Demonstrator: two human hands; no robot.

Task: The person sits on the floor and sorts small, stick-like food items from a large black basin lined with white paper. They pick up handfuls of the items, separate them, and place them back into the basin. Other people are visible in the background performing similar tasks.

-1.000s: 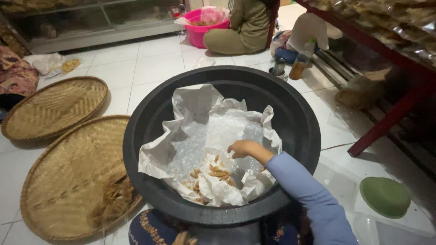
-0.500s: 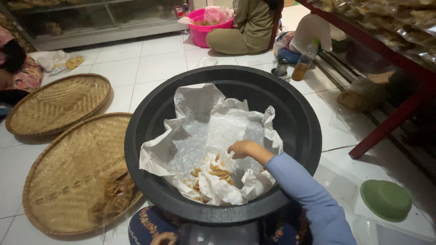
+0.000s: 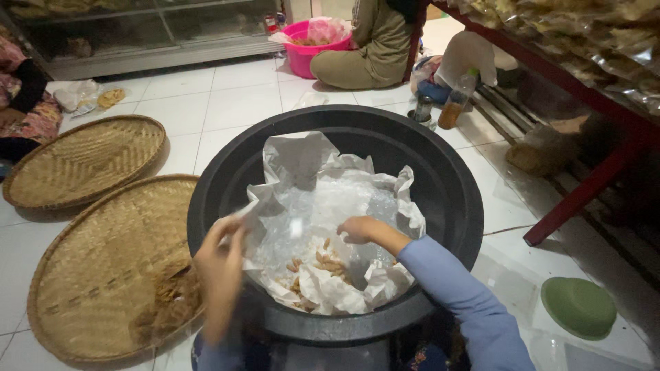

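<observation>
A big black tub [image 3: 454, 185] stands on the tiled floor, lined with a clear plastic bag [image 3: 330, 199] whose rim is crumpled and white. Several small brown fried snacks [image 3: 323, 262] lie at the bag's bottom. My right hand [image 3: 361, 229], in a light blue sleeve, reaches down inside the bag just above the snacks, fingers curled; whether it holds any is hidden. My left hand [image 3: 220, 264], blurred, is at the tub's left rim with its fingers pinching the edge of the bag.
Two round woven trays lie left of the tub, the near one [image 3: 103, 268] holding a heap of snacks, the far one [image 3: 82, 159] bare. A green bowl [image 3: 579, 306] sits at right. A person sits behind by a pink basin [image 3: 311, 41]. A red-legged rack [image 3: 584, 185] stands right.
My left hand has come up into view and taken hold of the bag's left edge. My right hand stays inside the bag, shifted slightly left.
</observation>
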